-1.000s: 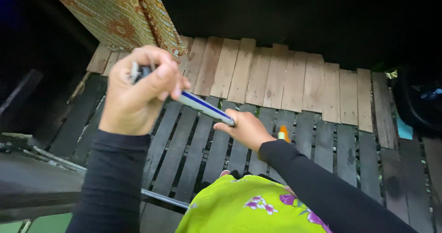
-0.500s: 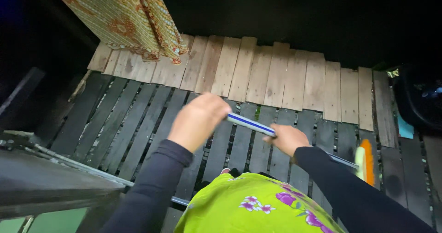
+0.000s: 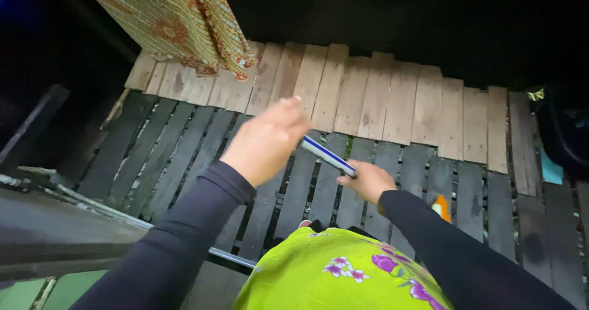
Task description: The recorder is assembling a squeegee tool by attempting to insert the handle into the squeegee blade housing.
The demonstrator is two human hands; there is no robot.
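Both my hands grip a long broom handle, white with a blue stripe. My left hand closes over its upper end. My right hand holds it lower down, just above my black sleeve. The orange broom head peeks out beyond my right forearm, low over the dark wet planks. Most of the handle below my right hand is hidden by my arm.
Slatted wooden floor, pale dry boards at the far side. A patterned orange cloth hangs at the upper left. A metal rail and dark ledge lie at the left. A dark object sits at the right edge.
The broom head swung from the middle out to the right, then back toward the centre. My left hand dropped from high at the left down to the middle, over the handle's top.
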